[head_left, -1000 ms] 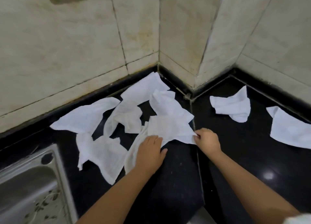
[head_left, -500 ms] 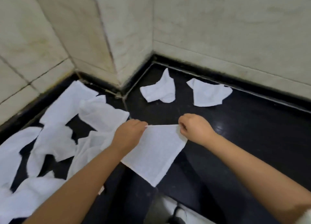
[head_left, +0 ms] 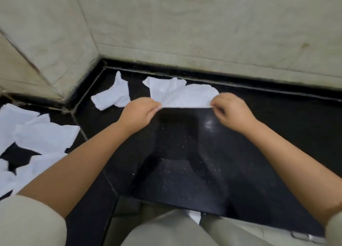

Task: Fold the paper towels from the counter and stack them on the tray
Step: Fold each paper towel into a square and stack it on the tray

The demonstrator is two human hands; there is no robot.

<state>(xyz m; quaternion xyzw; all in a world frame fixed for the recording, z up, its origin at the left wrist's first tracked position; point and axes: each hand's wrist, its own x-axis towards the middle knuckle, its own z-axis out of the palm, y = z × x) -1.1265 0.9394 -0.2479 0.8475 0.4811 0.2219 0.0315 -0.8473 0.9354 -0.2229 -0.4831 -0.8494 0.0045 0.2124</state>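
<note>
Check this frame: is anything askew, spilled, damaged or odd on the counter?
Nothing is spilled or broken. The towels are just untidy: a crumpled one lies near the corner, and a loose pile sprawls at the left. Both hands, left and right, pinch one towel stretched between them. No tray is in view.

White paper towels (head_left: pixel 185 96) lie on a glossy black speckled counter (head_left: pixel 185 162) below beige tiles (head_left: pixel 185 24).

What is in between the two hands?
A white paper towel, seen in the head view. The left hand and right hand each pinch one end, so it stretches edge-on between them above the black counter.
</note>
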